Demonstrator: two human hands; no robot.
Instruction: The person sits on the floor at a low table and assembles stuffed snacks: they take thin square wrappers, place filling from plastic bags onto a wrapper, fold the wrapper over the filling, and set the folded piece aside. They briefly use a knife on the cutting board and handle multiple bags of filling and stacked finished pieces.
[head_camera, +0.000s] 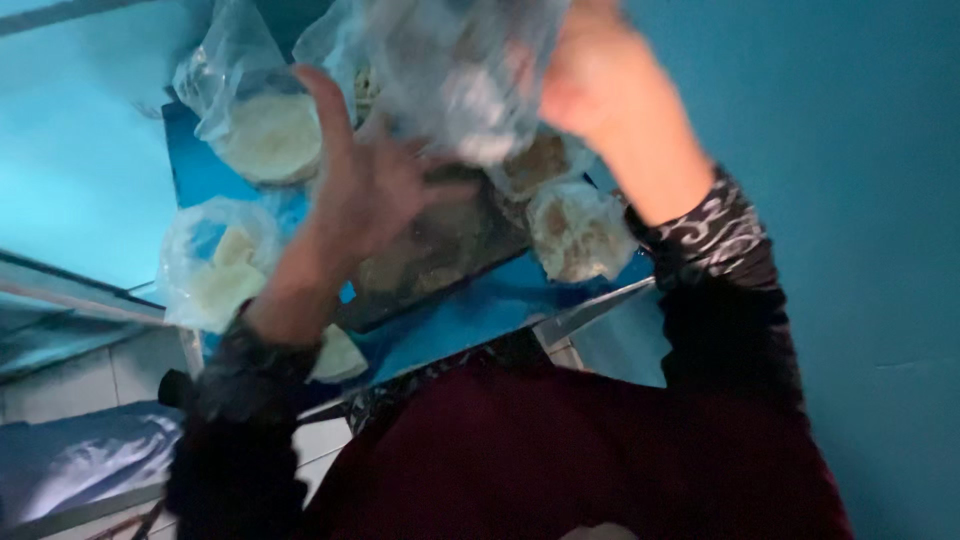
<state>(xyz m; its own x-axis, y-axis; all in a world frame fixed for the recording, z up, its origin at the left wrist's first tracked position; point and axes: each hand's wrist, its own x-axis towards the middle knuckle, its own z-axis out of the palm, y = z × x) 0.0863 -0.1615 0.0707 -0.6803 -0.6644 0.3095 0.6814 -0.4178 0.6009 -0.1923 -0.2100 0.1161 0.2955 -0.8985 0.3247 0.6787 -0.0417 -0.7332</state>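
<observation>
Head view, looking steeply down: a narrow blue worktop (470, 315) sits pushed against teal-painted walls, with pale floor tiles showing at the lower left. Everything carries a strong blue cast and heavy motion blur.

Raised above the worktop, near the top edge, is a crinkled clear plastic bag (455, 70) with pale contents. Its top is cut off by the frame, so its long axis and the way it points cannot be judged. The right hand (590, 75) grips the bag's right side, fingers closed into the plastic. The left hand (370, 185) is spread wide, thumb and fingers splayed, just under and beside the bag; whether it touches the plastic is too blurred to tell.

Below the hands lies a dark flat rectangular tray (440, 255), partly hidden by the left hand. Around it rest more clear bags: one holding a round whitish flat disc (265, 135) at upper left, one with pale chunks (215, 270) at left, and one with brownish-white pieces (580, 235) at right.

Both forearms wear dark patterned sleeves; a dark red garment fills the bottom.
</observation>
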